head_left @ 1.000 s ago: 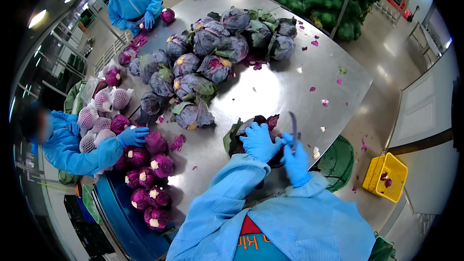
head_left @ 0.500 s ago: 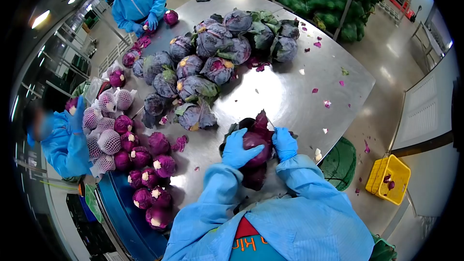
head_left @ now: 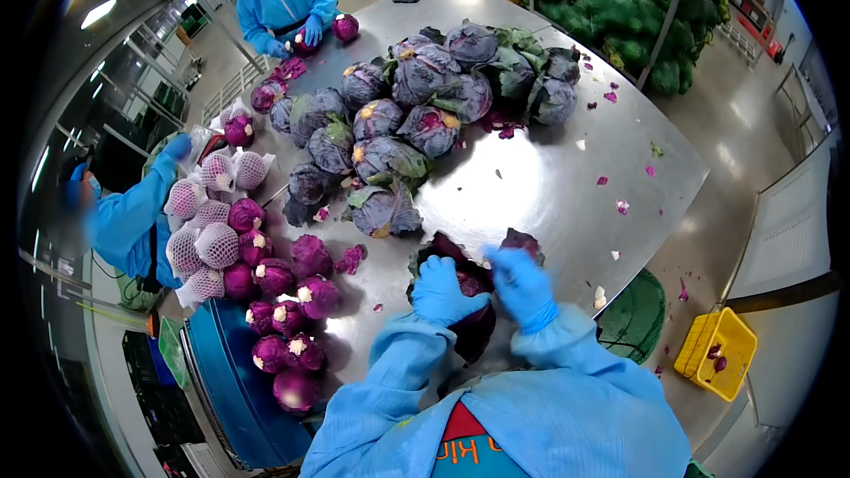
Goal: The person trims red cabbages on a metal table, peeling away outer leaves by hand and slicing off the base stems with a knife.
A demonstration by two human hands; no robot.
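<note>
My left hand point(head_left: 441, 294) is wrapped over a red cabbage point(head_left: 475, 283) on the metal table, thumb along its near side. Dark outer leaves hang loose around the cabbage, one of them toward me. To its right is my right hand point(head_left: 522, 290), closed and slightly blurred, raised away from the cabbage. A dark purple cabbage leaf point(head_left: 524, 243) shows right at its fingertips, partly hidden behind them. Both hands wear blue gloves.
Untrimmed cabbages point(head_left: 390, 115) are heaped beyond my hands on the table point(head_left: 567, 186). Peeled cabbages point(head_left: 310, 257) and net-wrapped ones point(head_left: 217, 243) lie left. Two people in blue work there. A yellow basket point(head_left: 715, 354) and green netted bin point(head_left: 633, 319) stand right.
My right hand has moved up and away from the cabbage, with a leaf at its fingertips. My left hand stays on the cabbage. The view has shifted slightly.
</note>
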